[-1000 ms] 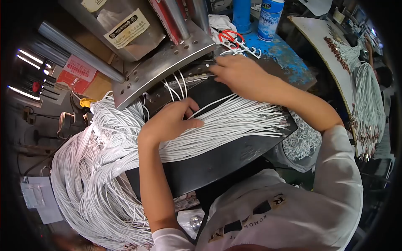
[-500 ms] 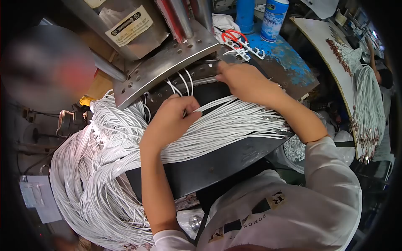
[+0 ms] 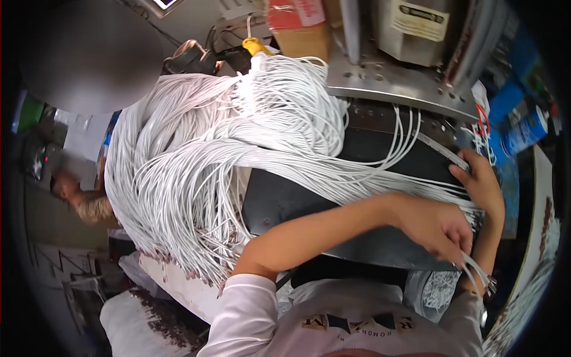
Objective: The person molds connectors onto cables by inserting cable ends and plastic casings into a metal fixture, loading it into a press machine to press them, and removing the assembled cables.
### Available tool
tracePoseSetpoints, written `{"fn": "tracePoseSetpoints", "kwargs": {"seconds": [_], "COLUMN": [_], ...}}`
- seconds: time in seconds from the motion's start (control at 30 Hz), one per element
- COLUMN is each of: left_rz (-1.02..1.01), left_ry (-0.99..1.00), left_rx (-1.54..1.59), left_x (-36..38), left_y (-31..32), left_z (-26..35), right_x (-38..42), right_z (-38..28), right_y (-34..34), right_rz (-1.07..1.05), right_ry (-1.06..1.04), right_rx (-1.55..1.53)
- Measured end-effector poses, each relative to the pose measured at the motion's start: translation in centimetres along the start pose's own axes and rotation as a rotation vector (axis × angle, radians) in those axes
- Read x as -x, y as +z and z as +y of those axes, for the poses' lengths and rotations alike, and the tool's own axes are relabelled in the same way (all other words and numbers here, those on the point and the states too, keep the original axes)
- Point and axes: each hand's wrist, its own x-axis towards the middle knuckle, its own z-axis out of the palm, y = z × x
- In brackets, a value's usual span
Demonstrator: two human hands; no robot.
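Note:
My left hand (image 3: pixel 437 229) is closed round a few white cable ends (image 3: pixel 473 271), which stick out below its fingers near my right forearm. My right hand (image 3: pixel 485 181) pinches the near end of a thin metal strip (image 3: pixel 443 150) at the press bed. Between the hands and the press, a bundle of white cables (image 3: pixel 333 178) runs across the black work surface (image 3: pixel 291 205). Several cables loop from under the press plate (image 3: pixel 410 89) into this bundle. A large heap of white cables (image 3: pixel 178 137) hangs over the left side.
A red-topped cardboard box (image 3: pixel 297 35) is behind the heap. At the right are a blue can (image 3: pixel 526 134), red-handled cutters (image 3: pixel 483 119) and another cable-laden table edge (image 3: pixel 538 226). A clear bag of white scraps (image 3: pixel 440 291) hangs below. Another person's arm (image 3: pixel 92 205) shows at far left.
The view has turned left. My left hand has moved from the cables by the press across to the right, now holding cable ends. My right hand is still at the press bed.

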Motion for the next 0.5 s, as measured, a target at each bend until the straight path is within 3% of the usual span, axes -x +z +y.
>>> {"fn": "tracePoseSetpoints", "kwargs": {"seconds": [0.1, 0.2, 0.23, 0.33, 0.5], "left_rz": [-0.005, 0.346, 0.459, 0.624, 0.678], "left_ry": [0.028, -0.119, -0.2, -0.187, -0.016], "left_rx": [0.375, 0.254, -0.088, -0.027, 0.151], "left_x": [-3.3, -2.2, -1.5, 1.5, 2.0], "left_y": [2.1, 0.4, -0.9, -3.9, -5.4], "left_z": [-3.4, -4.1, -4.1, -2.4, -1.9], "right_x": [0.6, 0.8, 1.0, 1.8, 1.5], "right_z": [-1.9, -0.7, -0.8, -0.7, -0.6], "right_y": [-0.3, -1.2, -2.6, -1.6, 0.1], "right_rz": [0.025, -0.18, -0.34, -0.293, 0.109], "right_ry": [-0.005, -0.006, 0.103, -0.008, -0.109], "right_rx": [0.027, -0.383, -0.524, -0.853, -0.626]}}
